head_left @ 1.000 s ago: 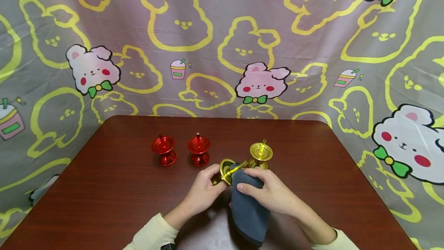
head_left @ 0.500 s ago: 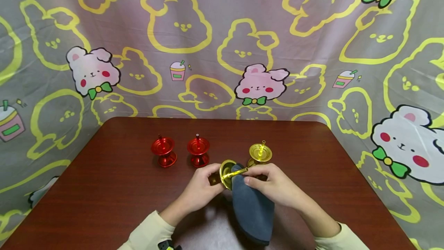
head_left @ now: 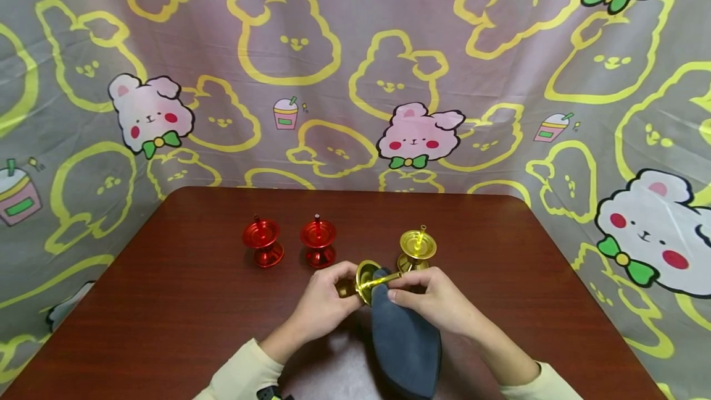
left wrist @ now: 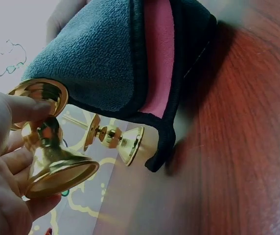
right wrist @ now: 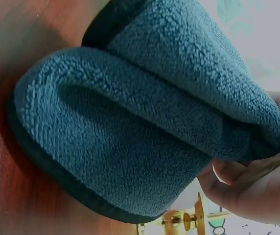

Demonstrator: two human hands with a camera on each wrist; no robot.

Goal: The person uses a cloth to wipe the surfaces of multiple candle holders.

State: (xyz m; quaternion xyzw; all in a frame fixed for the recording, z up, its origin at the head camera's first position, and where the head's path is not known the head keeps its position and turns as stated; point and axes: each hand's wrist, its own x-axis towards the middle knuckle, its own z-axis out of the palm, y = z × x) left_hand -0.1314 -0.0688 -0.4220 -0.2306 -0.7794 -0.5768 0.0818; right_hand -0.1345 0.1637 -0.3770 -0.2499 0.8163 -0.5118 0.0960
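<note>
Brown tabletop (head_left: 183,301) before a cartoon-printed curtain (head_left: 355,66): near the front edge, at centre, the left hand (head_left: 324,301) grips a gold candle holder (head_left: 363,281) tipped on its side, fingers curled round its stem and base. The right hand (head_left: 439,301), fingers closed on a grey cloth (head_left: 405,338), has slid from the dish out along the spike over the past second, which suggests the wiping is moving toward the tip. A second gold holder (head_left: 417,249) and two red holders (head_left: 289,241) stand upright in a row behind, toward the middle.

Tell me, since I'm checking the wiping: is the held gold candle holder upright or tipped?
Tipped: the gold candle holder lies sideways in the left hand, its spike pointing right.
</note>
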